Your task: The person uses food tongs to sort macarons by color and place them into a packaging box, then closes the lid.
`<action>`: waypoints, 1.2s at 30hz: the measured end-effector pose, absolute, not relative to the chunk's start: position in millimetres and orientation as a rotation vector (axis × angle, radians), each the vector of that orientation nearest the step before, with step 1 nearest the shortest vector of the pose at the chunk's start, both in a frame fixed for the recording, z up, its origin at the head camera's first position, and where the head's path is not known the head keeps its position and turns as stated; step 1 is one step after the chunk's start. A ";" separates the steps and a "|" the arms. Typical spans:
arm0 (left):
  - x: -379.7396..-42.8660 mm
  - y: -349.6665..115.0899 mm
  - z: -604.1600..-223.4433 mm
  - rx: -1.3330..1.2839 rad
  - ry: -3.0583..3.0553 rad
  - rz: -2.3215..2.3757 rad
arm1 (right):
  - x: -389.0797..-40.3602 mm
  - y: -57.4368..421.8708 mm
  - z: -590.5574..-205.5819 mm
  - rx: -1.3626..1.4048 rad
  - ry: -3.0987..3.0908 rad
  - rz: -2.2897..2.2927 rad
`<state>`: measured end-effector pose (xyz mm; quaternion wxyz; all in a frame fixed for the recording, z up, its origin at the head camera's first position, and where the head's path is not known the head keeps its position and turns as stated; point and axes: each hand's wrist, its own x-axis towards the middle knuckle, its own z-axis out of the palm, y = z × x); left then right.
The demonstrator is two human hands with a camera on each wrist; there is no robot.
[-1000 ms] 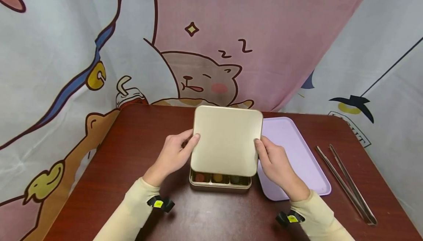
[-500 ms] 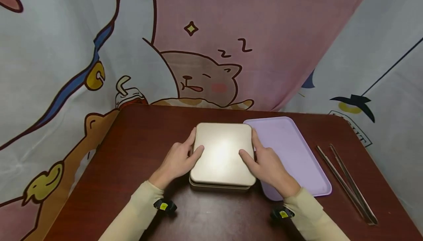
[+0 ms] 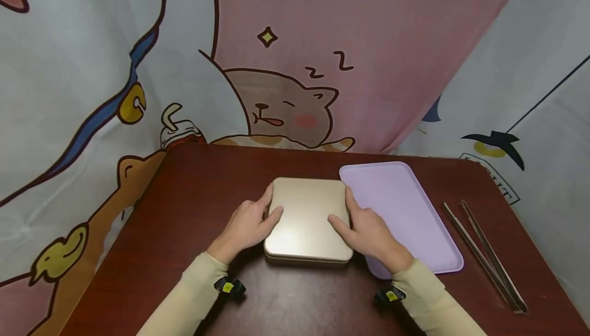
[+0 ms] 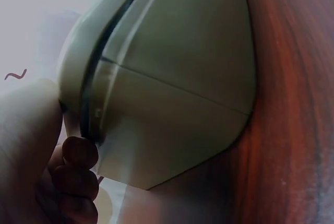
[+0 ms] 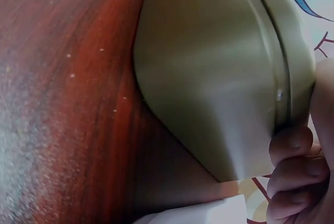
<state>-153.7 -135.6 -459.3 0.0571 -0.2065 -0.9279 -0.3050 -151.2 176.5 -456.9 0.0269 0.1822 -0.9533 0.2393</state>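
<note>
A pale gold metal tin lid (image 3: 306, 218) sits over its square tin box (image 3: 306, 261), whose inside is hidden. My left hand (image 3: 246, 225) grips the lid's left edge, thumb on top and fingers along the side. On the opposite edge my right hand (image 3: 372, 233) holds the lid the same way. In the left wrist view a dark gap runs between the lid (image 4: 78, 72) and the box wall (image 4: 172, 104), with curled fingers (image 4: 78, 152) at the rim. A thinner seam shows in the right wrist view between lid (image 5: 300, 62) and box (image 5: 209, 72).
A lilac tray (image 3: 403, 208) lies just right of the tin, partly under my right hand in the head view. Further right, metal tongs (image 3: 488, 261) rest spread on the dark red table (image 3: 203, 182). A printed cartoon curtain (image 3: 392, 44) hangs behind the table.
Both hands have brought the lid down onto the box, covering the colored contents seen a second ago. Over the last half second the lid has sunk slightly lower and shifted a little left.
</note>
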 end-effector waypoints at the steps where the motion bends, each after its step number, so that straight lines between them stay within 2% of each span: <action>1: -153.7 -135.8 -460.2 -0.623 -2.824 -0.919 | -151.0 176.4 -457.9 0.559 -2.949 0.735; 22: -151.9 -135.2 -465.9 -0.582 -2.939 -0.657 | -149.6 173.6 -466.0 0.553 -3.009 0.642; 36: -154.3 -129.8 -454.0 -0.564 -2.880 -0.413 | -149.5 165.9 -449.7 0.608 -2.850 0.415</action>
